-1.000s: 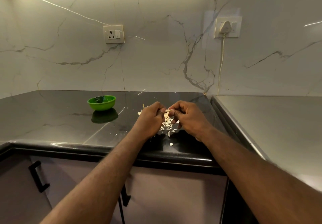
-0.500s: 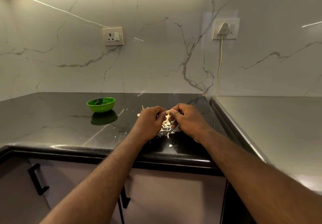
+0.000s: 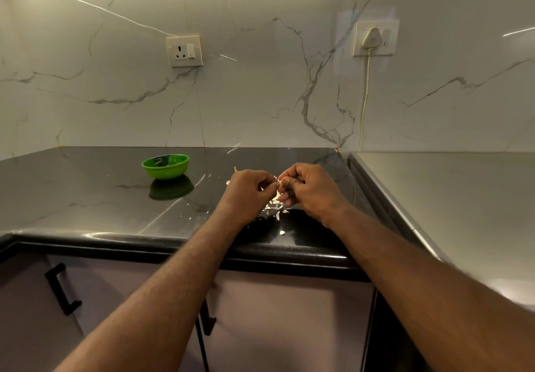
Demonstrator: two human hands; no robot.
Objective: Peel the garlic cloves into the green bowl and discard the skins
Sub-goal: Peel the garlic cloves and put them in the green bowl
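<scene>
Both hands meet above the dark counter [image 3: 86, 198]. The right hand [image 3: 309, 192] has its fingers curled and pinches a pale garlic clove [image 3: 280, 182] at its fingertips. The left hand [image 3: 246, 195], also curled, pinches the same clove from the nine o'clock side with thumb and forefinger. Whether skin is coming away there is too small to tell. A scatter of white skins [image 3: 273, 206] lies on the counter at six o'clock from the clove, just under the hands. The green bowl [image 3: 165, 166] stands upright on the counter at ten o'clock from the left hand, well apart from it.
</scene>
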